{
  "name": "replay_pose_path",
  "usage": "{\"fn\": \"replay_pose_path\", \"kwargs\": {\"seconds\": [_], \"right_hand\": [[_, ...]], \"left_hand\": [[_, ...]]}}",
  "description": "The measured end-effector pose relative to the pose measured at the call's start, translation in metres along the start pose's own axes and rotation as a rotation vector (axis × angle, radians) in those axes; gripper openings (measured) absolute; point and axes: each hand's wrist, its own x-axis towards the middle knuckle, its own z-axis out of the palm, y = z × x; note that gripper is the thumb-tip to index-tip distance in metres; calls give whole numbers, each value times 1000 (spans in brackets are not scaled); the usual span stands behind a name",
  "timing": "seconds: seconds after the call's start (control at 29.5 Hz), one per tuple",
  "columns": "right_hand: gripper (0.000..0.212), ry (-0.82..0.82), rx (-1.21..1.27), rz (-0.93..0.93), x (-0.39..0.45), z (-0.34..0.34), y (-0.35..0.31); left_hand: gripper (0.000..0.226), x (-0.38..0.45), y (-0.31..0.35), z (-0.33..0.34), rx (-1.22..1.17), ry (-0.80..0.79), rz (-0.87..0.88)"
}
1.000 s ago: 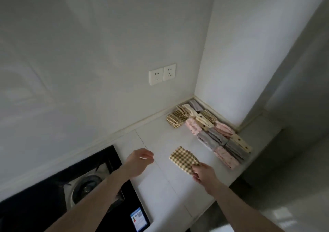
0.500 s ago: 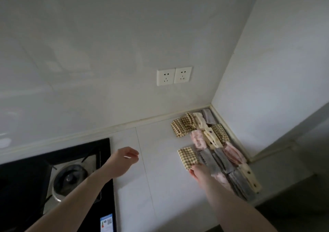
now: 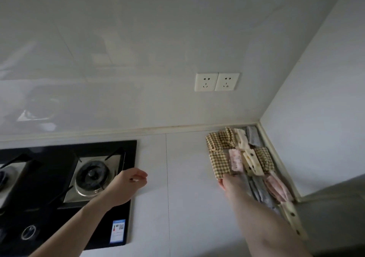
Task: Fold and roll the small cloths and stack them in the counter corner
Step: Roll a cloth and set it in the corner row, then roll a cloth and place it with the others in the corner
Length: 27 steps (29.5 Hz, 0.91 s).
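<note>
One checked cloth (image 3: 219,164), folded into a narrow packet, lies on the counter (image 3: 187,177) at the left edge of the stack (image 3: 250,158) in the far-right corner, touching the pink roll (image 3: 235,160) beside it. Its long axis runs front-to-back, roughly in line w/ the right forearm. Right hand (image 3: 230,182) sits at the packet's near end, fingertips on or under the bottom edge; can't tell if it pinches the cloth or only pushes it w/ straight fingers, since the hand is seen from behind. So the cloth lies straight ahead of the grip, toward the back wall, & the right hand is far nearer than the left. Left hand (image 3: 131,183) hovers over the counter by the stove's (image 3: 65,177) right edge, well apart from the stack, fingers loosely curled, holding nothing. Judging by this, placing is nearly done: next likely a short push along the long axis to square the packet w/ its row, then let go. Risk: nudging the pink roll out of line.
</note>
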Motion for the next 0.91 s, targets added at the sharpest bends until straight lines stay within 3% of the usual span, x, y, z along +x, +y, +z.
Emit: {"fn": "replay_pose_path", "kwargs": {"seconds": [0.14, 0.27, 0.41, 0.61, 0.91], "right_hand": [[15, 33, -33, -8, -12, 5, 15], [66, 97, -339, -67, -24, 19, 50], [59, 49, -624, -150, -75, 39, 76], [58, -253, -712, -194, -173, 102, 113], [45, -753, -790, -452, -368, 266, 161]], "left_hand": [[15, -12, -5, 0, -2, -7, 6], [15, -29, -15, -4, -17, 7, 1], [16, -63, -33, -13, -43, -15, -23], [20, -141, -94, -43, -99, 54, -95], [18, -297, -222, -127, -193, 329, -268]]}}
